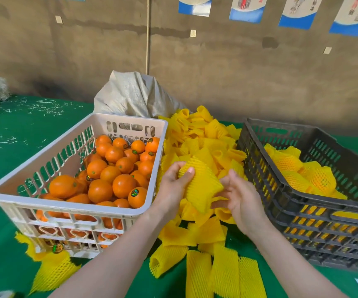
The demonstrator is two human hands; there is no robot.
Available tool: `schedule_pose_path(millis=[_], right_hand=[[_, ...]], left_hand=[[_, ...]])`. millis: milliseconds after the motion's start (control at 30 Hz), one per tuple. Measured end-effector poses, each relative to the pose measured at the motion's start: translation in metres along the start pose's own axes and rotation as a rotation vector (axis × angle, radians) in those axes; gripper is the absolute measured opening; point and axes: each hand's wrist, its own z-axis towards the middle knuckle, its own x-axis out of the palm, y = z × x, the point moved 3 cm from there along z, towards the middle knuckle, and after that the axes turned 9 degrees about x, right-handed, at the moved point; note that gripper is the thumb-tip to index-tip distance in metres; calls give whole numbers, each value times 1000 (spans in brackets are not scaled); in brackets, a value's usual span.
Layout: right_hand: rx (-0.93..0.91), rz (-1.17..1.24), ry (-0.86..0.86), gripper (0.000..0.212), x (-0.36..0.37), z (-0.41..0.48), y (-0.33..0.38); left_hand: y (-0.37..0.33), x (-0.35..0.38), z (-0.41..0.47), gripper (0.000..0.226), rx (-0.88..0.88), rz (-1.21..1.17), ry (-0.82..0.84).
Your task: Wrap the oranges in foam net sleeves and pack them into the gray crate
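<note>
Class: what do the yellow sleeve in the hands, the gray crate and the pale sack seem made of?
Yellow sleeve: soft foam mesh, matte; diamond net pattern, buckles where held.
Gray crate: probably moulded plastic, dull; slotted walls.
Pale sack: likely woven plastic fabric; fine weave, creases.

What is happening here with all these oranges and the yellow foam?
A person is wrapping fruit. The left hand and the right hand grip one yellow foam sleeve above the pile of sleeves. Bare oranges fill the white crate; some wrapped oranges lie in the gray crate.
</note>
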Motion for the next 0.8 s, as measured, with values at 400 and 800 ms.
schedule_pose_path(millis=[400,800], right_hand=[[-217,-792,-213,16,81,65,-2],[-195,-691,-257,21,151,113,-40]], left_hand=[[-73,-68,32,9,288,493,30],[-22,-186,98,24,-323,1441,355]])
